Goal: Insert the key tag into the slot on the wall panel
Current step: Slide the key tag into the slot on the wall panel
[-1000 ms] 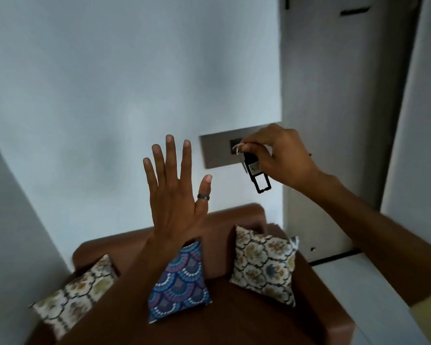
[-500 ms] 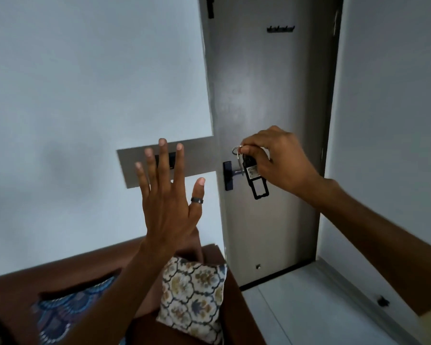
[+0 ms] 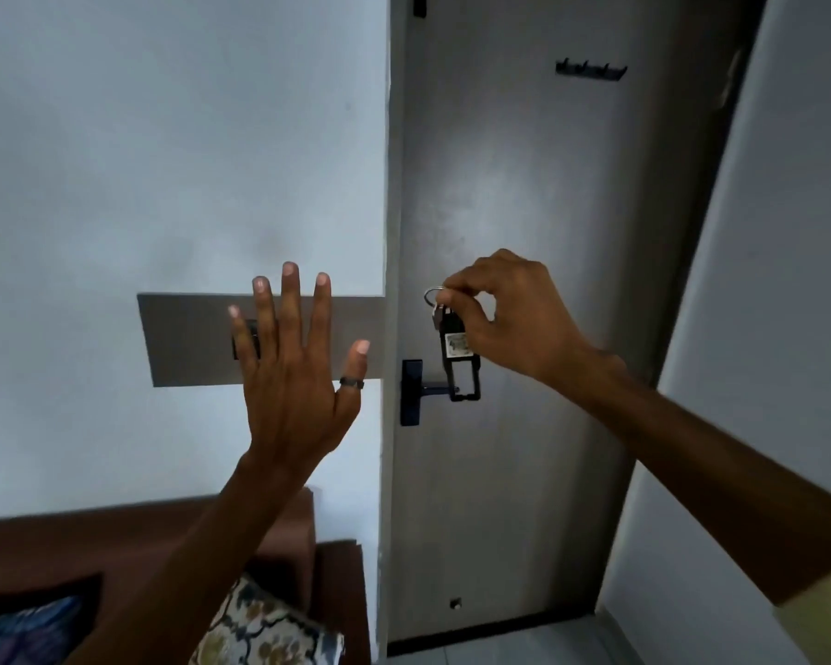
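Grey wall panel (image 3: 188, 338): flat strip on white wall, dark slot (image 3: 253, 339) partly hidden behind left fingers.
Room: grey door (image 3: 524, 208) to the right w/ black handle (image 3: 416, 391), hook rack (image 3: 591, 69) up top.
Left hand (image 3: 293, 371): raised in front of panel, fingers spread wide, ring on thumb.
Right hand (image 3: 509, 314): pinches key tag (image 3: 459, 357) by its ring; tag hangs in front of door, right of panel.
Below: brown sofa (image 3: 116, 544), patterned cushion (image 3: 265, 626).

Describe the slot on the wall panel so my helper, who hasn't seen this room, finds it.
Left of the grey door, a grey wall panel sits on the white wall. The slot is its small dark rectangle, partly behind the raised left hand.
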`<state>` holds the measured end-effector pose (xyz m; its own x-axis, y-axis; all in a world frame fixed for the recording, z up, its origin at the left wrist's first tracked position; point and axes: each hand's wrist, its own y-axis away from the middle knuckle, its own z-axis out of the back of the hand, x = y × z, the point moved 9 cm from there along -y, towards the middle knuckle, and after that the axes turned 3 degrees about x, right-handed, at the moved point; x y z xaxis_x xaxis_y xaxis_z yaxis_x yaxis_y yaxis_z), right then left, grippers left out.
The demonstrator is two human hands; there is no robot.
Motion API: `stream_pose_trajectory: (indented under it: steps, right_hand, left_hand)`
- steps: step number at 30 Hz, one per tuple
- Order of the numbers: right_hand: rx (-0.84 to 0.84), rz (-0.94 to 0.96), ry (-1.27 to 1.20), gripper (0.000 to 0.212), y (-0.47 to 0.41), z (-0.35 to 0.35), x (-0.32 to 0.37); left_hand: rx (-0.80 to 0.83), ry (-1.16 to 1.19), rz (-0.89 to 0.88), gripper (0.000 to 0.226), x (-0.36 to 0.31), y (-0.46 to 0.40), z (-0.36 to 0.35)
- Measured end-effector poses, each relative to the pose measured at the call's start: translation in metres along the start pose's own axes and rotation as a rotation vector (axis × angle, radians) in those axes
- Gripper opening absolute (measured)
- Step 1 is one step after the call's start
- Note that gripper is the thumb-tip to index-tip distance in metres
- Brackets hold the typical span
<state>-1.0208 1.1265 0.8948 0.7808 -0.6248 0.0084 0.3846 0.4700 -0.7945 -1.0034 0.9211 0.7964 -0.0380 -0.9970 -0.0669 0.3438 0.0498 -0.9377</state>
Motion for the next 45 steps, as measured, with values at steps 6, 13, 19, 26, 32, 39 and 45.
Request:
stream_pose_trajectory:
  steps: [6, 13, 19, 26, 32, 39, 45]
  right_hand:
    - [0.022, 0.071, -0.170, 0.007, -0.017, -0.058, -0.078]
    - [0.022, 0.152, -0.321, 0.016, -0.048, -0.128, -0.158]
    - [0.007, 0.169, -0.515, 0.020, -0.096, -0.171, -0.203]
    - [0.003, 0.187, -0.629, 0.024, -0.146, -0.233, -0.205]
    - [0.011, 0.105, -0.683, 0.019, -0.195, -0.313, -0.199]
    - [-0.012, 0.075, -0.671, 0.008, -0.235, -0.406, -0.165]
    - [0.015, 0.116, -0.567, 0.004, -0.237, -0.460, -0.148]
  left_hand:
    - [0.022, -0.188, -0.025, 0.077, 0.033, 0.004, -0.039]
    - [0.066, -0.370, 0.061, 0.078, 0.049, 0.001, -0.098]
    - [0.068, -0.480, 0.142, 0.078, 0.062, -0.011, -0.136]
    - [0.103, -0.551, 0.215, 0.077, 0.113, 0.000, -0.186]
    - [0.077, -0.545, 0.245, 0.077, 0.197, 0.006, -0.241]
    - [0.071, -0.510, 0.212, 0.075, 0.294, 0.024, -0.295]
    - [0.141, -0.427, 0.260, 0.073, 0.355, 0.029, -0.345]
